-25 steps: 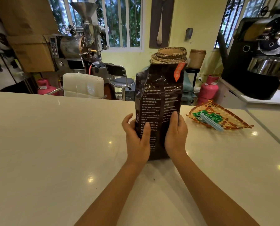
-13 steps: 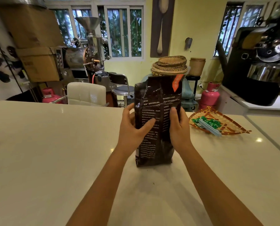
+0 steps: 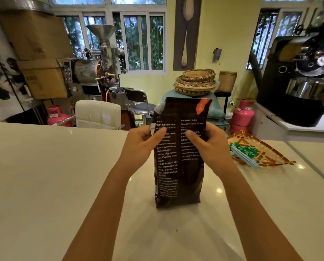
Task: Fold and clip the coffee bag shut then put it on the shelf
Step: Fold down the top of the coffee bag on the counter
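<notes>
Head camera view, looking down over a pale counter (image 3: 44, 176) toward a room with windows. At far left, beyond the counter's back edge, sit stacked cardboard boxes (image 3: 42, 76) and a metal coffee roaster (image 3: 99, 72). Moving right, the left hand (image 3: 140, 146) grips the left side of a dark coffee bag (image 3: 180, 166), thumb pressed on the printed panel facing the camera and fingers wrapped behind. The bag stands upright near the middle of the counter, its base resting on the surface, its top still unfolded and straight, with an orange tab at the upper right corner. The right hand (image 3: 210, 147) mirrors the left, thumb on the near panel and fingers curled round the bag's right side. Both hands hold the upper half, below the top edge. Further right, near the counter's right edge, a woven tray (image 3: 270, 157) holds green items and a pale blue strip that may be the clip (image 3: 246, 159); this is not certain.

The fold appears about to begin. To do it well, press the air out, flatten the top, keep both sides level, and roll down in even, tight turns so a clip can span the full width.
</notes>
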